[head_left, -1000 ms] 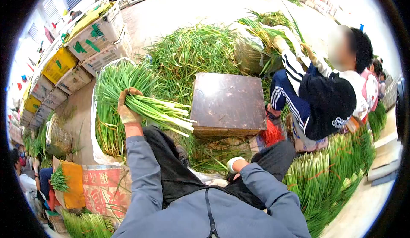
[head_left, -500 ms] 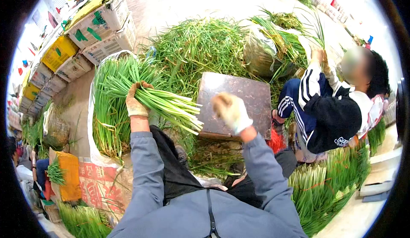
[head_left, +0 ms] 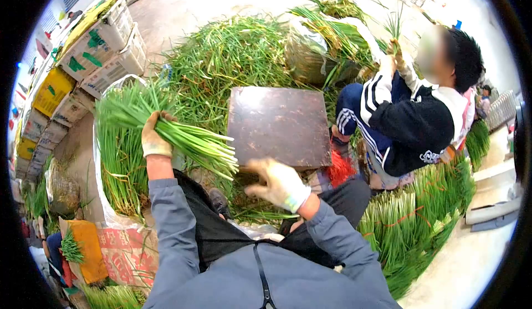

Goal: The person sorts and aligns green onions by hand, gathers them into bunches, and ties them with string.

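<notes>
My left hand (head_left: 157, 135), in a soiled work glove, is closed around a loose bunch of garlic chives (head_left: 199, 147). The pale stem ends point right and the green leaves fan out up and to the left. My right hand (head_left: 280, 184), also gloved, is empty with its fingers apart, just right of and below the stem ends. In front of me stands a low, dark, marbled block with a flat top (head_left: 280, 123). More chives (head_left: 119, 170) stand in a white-lined container beside my left arm.
Behind the block spreads a big heap of loose greens (head_left: 233, 54), with a stuffed plastic bag (head_left: 307, 59) alongside. A seated person (head_left: 415, 120) on the right holds a few stalks. Tied bundles (head_left: 410, 220) stand at lower right. Stacked crates (head_left: 94, 48) line the left; red ties (head_left: 338, 165) hang by the block.
My right hand has come down and toward me from over the block, fingers spreading. The left hand still holds the chives. The view has shifted, so the surroundings appear further left.
</notes>
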{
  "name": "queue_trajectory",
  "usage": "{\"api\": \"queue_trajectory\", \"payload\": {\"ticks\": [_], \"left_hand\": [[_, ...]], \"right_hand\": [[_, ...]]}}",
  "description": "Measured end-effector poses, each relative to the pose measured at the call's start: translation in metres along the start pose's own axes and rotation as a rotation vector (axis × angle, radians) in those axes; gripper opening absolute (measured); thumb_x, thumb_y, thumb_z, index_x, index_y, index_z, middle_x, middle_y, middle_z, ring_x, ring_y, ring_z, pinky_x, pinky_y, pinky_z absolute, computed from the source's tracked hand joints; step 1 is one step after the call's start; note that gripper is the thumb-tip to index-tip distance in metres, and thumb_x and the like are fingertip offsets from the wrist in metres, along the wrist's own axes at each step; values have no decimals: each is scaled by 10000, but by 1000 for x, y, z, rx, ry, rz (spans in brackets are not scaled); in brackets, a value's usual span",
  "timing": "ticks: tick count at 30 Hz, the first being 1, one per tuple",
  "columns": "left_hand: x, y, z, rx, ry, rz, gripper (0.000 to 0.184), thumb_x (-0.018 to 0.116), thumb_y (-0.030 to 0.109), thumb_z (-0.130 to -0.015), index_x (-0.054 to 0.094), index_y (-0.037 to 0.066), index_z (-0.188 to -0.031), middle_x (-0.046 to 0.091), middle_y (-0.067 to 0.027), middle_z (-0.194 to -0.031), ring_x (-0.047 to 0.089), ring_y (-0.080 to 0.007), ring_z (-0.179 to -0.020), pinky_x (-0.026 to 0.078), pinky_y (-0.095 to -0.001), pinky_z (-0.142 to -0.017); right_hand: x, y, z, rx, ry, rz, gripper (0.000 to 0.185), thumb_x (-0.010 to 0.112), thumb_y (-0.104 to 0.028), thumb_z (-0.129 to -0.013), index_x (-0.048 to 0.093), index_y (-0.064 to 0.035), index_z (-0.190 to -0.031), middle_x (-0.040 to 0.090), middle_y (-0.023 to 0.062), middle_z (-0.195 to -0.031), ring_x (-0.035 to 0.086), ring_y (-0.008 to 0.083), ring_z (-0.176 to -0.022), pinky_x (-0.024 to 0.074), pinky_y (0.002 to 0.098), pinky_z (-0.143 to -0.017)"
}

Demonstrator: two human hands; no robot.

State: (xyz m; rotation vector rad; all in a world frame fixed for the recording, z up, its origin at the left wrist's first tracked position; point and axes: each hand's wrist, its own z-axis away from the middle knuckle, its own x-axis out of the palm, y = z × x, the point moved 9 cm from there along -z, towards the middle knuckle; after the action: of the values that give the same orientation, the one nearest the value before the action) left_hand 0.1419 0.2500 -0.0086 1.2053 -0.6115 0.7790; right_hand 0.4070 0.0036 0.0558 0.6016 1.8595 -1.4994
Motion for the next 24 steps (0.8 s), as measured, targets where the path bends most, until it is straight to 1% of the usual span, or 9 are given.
{"api": "queue_trajectory", "payload": {"ticks": [4, 11, 12, 13, 15, 19, 21, 22, 24], "left_hand": [[76, -89, 60, -151, -78, -231, 104, 653, 147, -899, 621, 52, -928, 652, -103, -818, 653, -263, -745, 569, -445, -761], [144, -263, 128, -538, -295, -445, 378, 790, 198, -836, 615, 65, -1144, 642, -78, -973, 625, -234, -841, 539, -427, -774], [141, -303, 126, -596, -511, -624, 771, 865, 347, -758, 523, -24, -1342, 647, -142, -1185, 628, -253, -1020, 523, -384, -879], [143, -319, 128, -429, -638, -811, 944, 857, 418, -742, 394, -29, -1432, 578, -192, -1306, 565, -288, -1170, 466, -382, -986], [125, -346, 128, -29, -683, -1358, 1183, 821, 575, -703, 238, -35, -1532, 388, -286, -1511, 391, -371, -1411, 330, -386, -1160], [30, -331, 162, -178, -558, -1458, 1185, 785, 602, -715, 227, -55, -1527, 332, -330, -1524, 349, -393, -1435, 320, -394, -1169], [-29, -303, 180, -404, -370, -1471, 1076, 758, 573, -783, 270, -63, -1501, 468, -314, -1430, 505, -370, -1313, 418, -419, -1089], [-67, -309, 188, -517, -230, -1055, 960, 734, 547, -828, 331, -40, -1472, 536, -258, -1358, 562, -337, -1212, 465, -415, -1021], [-99, -305, 192, -591, -27, -471, 731, 651, 509, -920, 433, 18, -1415, 614, -170, -1241, 625, -290, -1069, 529, -425, -926]], "right_hand": [[-13, -16, -26, 19, 211, 152, 1301, 920, -464, -568, 194, 70, -1506, 399, 305, -1432, 394, 451, -1335, 328, 492, -1130], [28, 133, 53, 395, 488, -182, 1005, 735, -56, -766, 118, -59, -1559, 533, 245, -1356, 599, 346, -1189, 493, 386, -995], [17, 137, 73, 389, 627, -145, 991, 734, -34, -768, 137, -63, -1558, 551, 198, -1350, 584, 297, -1202, 482, 366, -1003], [38, 180, 92, 424, 714, -495, 939, 743, -15, -762, 211, -49, -1535, 553, 171, -1351, 573, 270, -1207, 473, 344, -1012], [41, 222, 120, 650, 730, -424, 816, 771, 16, -714, 374, -23, -1426, 630, 125, -1217, 629, 237, -1062, 520, 349, -908], [111, 284, 124, 926, 477, -722, 506, 757, -77, -769, 582, -3, -1238, 685, 111, -1051, 651, 240, -917, 542, 379, -810], [167, 293, 93, 962, 412, -1015, 353, 695, -172, -827, 646, -16, -1140, 693, 118, -997, 652, 241, -868, 540, 414, -768], [145, 225, 52, 834, 54, -497, 338, 641, -228, -876, 646, -1, -1127, 697, 129, -997, 651, 254, -871, 533, 414, -754], [213, 224, 4, 639, -72, -629, 335, 558, -252, -942, 641, 11, -1132, 702, 161, -971, 635, 255, -885, 515, 383, -794]]}}
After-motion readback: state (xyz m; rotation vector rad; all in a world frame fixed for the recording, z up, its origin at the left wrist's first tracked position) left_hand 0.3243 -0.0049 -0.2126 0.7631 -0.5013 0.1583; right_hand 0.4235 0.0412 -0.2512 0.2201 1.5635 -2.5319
